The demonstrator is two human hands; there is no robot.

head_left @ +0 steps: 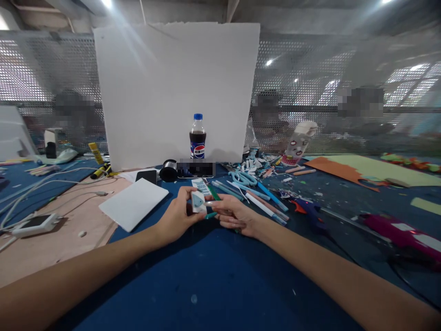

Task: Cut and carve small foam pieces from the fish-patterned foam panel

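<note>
My left hand (177,216) pinches a small white foam piece (198,201) with a pale blue shape on its face, held just above the blue table mat (206,285). My right hand (234,214) meets it from the right, fingers curled, with a green pen (214,193) running between the fingers and the piece. A second small white piece with markings (200,185) lies on the mat just behind the hands.
A white foam sheet (133,203) lies to the left, a large white board (175,92) stands behind a cola bottle (197,137). Pens, scissors (241,178) and scraps litter the right; a glue gun (310,209), coloured paper, cables and a charger (34,224) surround. Other people sit behind the mesh.
</note>
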